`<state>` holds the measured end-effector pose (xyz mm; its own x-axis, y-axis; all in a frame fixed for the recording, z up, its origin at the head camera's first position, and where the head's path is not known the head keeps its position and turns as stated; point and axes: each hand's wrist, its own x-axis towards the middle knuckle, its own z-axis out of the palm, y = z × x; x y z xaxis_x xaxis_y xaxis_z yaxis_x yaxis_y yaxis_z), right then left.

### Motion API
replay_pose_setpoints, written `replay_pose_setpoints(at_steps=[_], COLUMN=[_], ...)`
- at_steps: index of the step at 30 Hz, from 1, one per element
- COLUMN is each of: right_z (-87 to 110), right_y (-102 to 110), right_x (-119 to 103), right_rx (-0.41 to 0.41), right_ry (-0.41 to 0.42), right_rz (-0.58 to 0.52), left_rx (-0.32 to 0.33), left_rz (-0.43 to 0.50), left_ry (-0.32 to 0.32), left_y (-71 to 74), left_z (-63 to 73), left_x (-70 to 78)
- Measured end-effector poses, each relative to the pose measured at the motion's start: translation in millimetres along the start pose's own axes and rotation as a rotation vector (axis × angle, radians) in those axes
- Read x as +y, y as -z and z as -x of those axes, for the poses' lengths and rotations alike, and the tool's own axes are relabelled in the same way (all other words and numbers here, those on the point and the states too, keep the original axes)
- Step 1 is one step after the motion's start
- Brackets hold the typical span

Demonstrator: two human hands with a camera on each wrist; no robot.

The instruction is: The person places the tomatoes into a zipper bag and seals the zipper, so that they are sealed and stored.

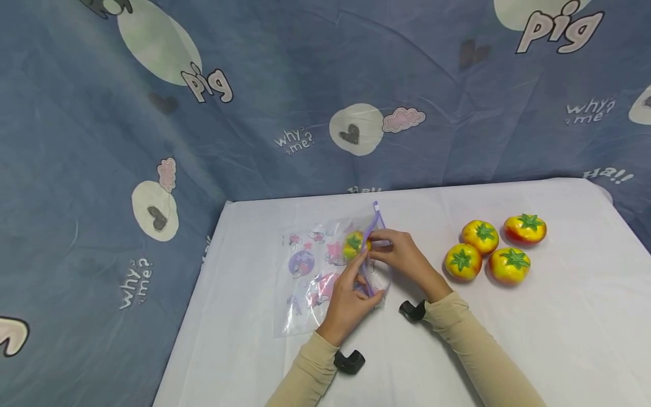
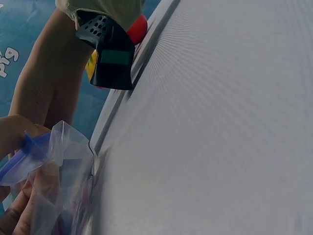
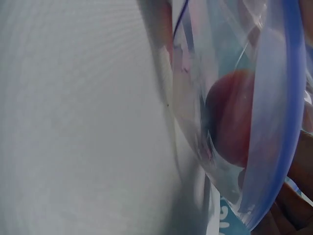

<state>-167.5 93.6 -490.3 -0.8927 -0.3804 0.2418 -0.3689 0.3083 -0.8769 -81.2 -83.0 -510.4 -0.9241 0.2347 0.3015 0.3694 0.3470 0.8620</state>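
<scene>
A clear zip bag (image 1: pixel 300 308) with pink and purple prints lies on the table, its purple zip edge facing right. Inside, close to the mouth, is a yellow toy persimmon (image 1: pixel 352 246) with a green leaf top; its reddish side shows through the plastic in the right wrist view. My left hand (image 1: pixel 351 302) holds the near part of the bag's mouth, with the thumb outside and fingers visible through the plastic in the left wrist view. At the far part of the zip edge, beside the persimmon, my right hand (image 1: pixel 402 252) pinches the bag; its fingertips are partly hidden.
Several more red-and-yellow toy persimmons (image 1: pixel 510 265) sit grouped to the right of my right hand. A white cloth covers the table (image 1: pixel 229 294). Blue printed fabric (image 1: pixel 285 73) hangs behind it. Black wrist mounts (image 1: pixel 349 362) stick out from both sleeves.
</scene>
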Motion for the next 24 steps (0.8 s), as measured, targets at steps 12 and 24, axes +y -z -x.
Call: replay_pose_setpoints(at_steps=[12,24], right_z=[-0.9,4.2], right_y=[-2.6,0.2], right_x=[4.0,3.0], right_rx=[-0.027,-0.073], right_ry=[0.045,0.056], right_rz=[-0.002,0.023], left_rx=[-0.002,0.017], left_rz=[-0.008,-0.013], left_ry=[-0.03,-0.007], left_y=[-0.3,0.8], left_z=[-1.3,-1.0], left_x=[0.1,0.2])
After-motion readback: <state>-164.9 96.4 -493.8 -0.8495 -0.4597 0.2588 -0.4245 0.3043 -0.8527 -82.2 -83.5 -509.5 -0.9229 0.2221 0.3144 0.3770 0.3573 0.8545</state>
